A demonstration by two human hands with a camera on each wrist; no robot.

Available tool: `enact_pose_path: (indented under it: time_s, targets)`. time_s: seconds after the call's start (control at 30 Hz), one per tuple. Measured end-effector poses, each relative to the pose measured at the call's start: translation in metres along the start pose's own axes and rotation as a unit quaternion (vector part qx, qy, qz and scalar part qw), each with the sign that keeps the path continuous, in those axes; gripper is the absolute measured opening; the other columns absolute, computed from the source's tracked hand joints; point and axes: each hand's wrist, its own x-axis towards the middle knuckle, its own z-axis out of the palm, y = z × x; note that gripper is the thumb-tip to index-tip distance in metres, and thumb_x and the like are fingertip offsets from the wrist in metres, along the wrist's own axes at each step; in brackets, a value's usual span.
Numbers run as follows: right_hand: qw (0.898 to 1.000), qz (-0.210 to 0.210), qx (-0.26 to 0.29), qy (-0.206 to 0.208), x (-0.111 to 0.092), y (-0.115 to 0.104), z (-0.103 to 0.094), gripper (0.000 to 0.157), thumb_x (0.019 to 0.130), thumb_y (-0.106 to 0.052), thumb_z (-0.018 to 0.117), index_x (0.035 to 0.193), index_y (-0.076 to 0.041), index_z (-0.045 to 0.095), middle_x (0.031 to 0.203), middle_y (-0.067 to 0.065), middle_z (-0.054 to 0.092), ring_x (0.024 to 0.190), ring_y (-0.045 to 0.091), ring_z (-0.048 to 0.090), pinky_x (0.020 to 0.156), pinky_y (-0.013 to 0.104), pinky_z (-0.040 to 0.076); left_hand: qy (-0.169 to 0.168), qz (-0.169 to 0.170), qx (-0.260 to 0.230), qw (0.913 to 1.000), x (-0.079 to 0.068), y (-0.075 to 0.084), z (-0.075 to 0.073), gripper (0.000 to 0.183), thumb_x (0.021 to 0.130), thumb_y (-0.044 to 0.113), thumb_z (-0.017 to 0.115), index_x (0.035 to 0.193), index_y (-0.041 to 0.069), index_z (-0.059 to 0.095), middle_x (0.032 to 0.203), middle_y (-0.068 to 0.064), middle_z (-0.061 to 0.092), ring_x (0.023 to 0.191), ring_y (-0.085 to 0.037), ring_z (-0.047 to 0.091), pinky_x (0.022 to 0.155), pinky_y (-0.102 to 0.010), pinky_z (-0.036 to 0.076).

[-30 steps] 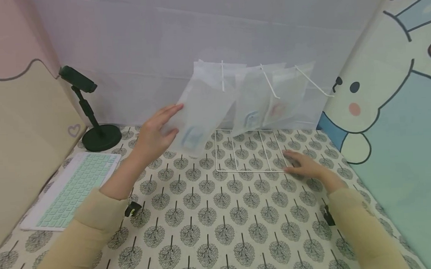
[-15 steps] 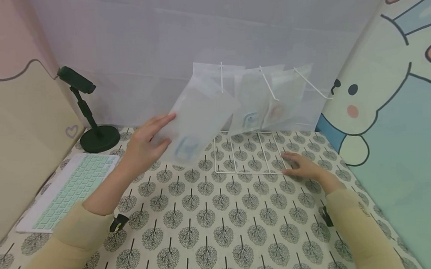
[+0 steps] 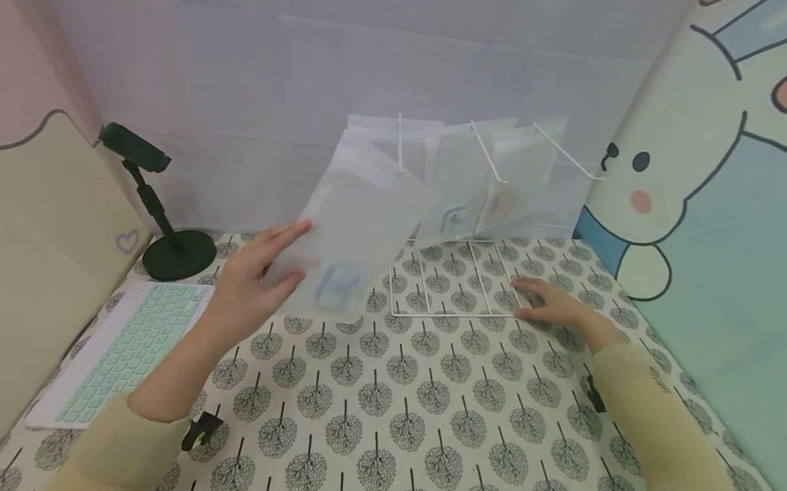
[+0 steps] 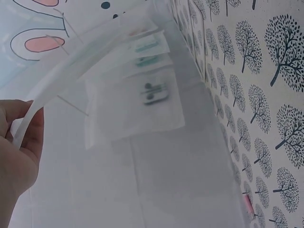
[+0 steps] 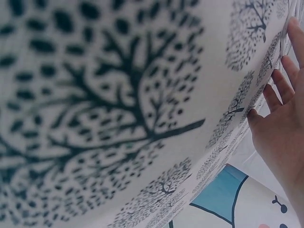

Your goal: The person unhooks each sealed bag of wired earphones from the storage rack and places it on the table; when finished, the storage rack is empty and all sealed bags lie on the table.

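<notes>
My left hand (image 3: 253, 277) pinches the left edge of a frosted translucent bag (image 3: 349, 225) between thumb and fingers. A blurry blue shape shows low on this tilted bag. Its upper edge lies at the front end of the left hook (image 3: 400, 144); whether it still hangs there I cannot tell. Similar bags hang behind it, such as a middle bag (image 3: 459, 173) and a right bag (image 3: 528, 166). In the left wrist view a hanging bag (image 4: 123, 114) holds a small dark item. My right hand (image 3: 550, 302) rests on the cloth, fingertips at the right side of the white wire rack base (image 3: 452, 315).
A green-keyed keyboard (image 3: 134, 345) lies at the left, with a dark green stand (image 3: 178, 255) behind it. A tree-patterned cloth (image 3: 408, 421) covers the table. A pale curtain (image 3: 229, 99) backs it, and a rabbit-print panel (image 3: 731, 275) borders the right.
My left hand has drawn the frosted bag left and toward me, sliding its top to the hook's front end. My right hand stays by the rack base.
</notes>
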Motion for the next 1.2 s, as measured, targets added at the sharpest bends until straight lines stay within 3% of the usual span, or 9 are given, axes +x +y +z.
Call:
enact_pose_path:
  time_s: [0.2, 0.5, 0.9, 1.2]
  targets:
    - [1.000, -0.003, 0.005, 0.002, 0.001, 0.002, 0.001, 0.076, 0.085, -0.044, 0.066, 0.143, -0.005, 0.037, 0.151, 0.025, 0.024, 0.136, 0.048, 0.021, 0.111, 0.064, 0.013, -0.004, -0.004, -0.008, 1.0000, -0.001, 0.003, 0.001, 0.069, 0.078, -0.007, 0.071, 0.136, 0.022, 0.052, 0.137, 0.002, 0.053, 0.115, -0.016, 0.053, 0.071, -0.009, 0.043]
    - [1.000, -0.013, 0.015, 0.002, -0.001, 0.005, 0.003, 0.076, 0.084, -0.044, 0.068, 0.144, -0.007, 0.037, 0.152, 0.024, 0.023, 0.136, 0.048, 0.021, 0.109, 0.066, 0.014, -0.014, -0.016, -0.040, 0.9990, -0.004, 0.008, 0.001, 0.071, 0.077, -0.008, 0.072, 0.137, 0.023, 0.051, 0.138, 0.001, 0.052, 0.122, -0.020, 0.050, 0.090, -0.009, 0.046]
    - [0.999, -0.029, 0.010, 0.009, -0.002, 0.004, 0.001, 0.074, 0.086, -0.042, 0.066, 0.143, -0.004, 0.038, 0.150, 0.026, 0.024, 0.135, 0.049, 0.022, 0.109, 0.066, 0.015, -0.015, -0.024, -0.072, 0.9970, 0.000, 0.017, 0.001, 0.069, 0.078, -0.009, 0.070, 0.137, 0.021, 0.051, 0.138, 0.001, 0.050, 0.122, -0.019, 0.051, 0.093, -0.011, 0.045]
    - [0.999, -0.036, 0.015, 0.009, -0.001, 0.005, 0.002, 0.073, 0.086, -0.041, 0.066, 0.143, -0.004, 0.039, 0.151, 0.025, 0.024, 0.136, 0.049, 0.022, 0.109, 0.067, 0.016, -0.010, -0.038, -0.107, 0.9935, -0.008, 0.010, -0.001, 0.069, 0.077, -0.012, 0.069, 0.137, 0.017, 0.051, 0.138, -0.001, 0.051, 0.124, -0.004, 0.047, 0.100, -0.014, 0.041]
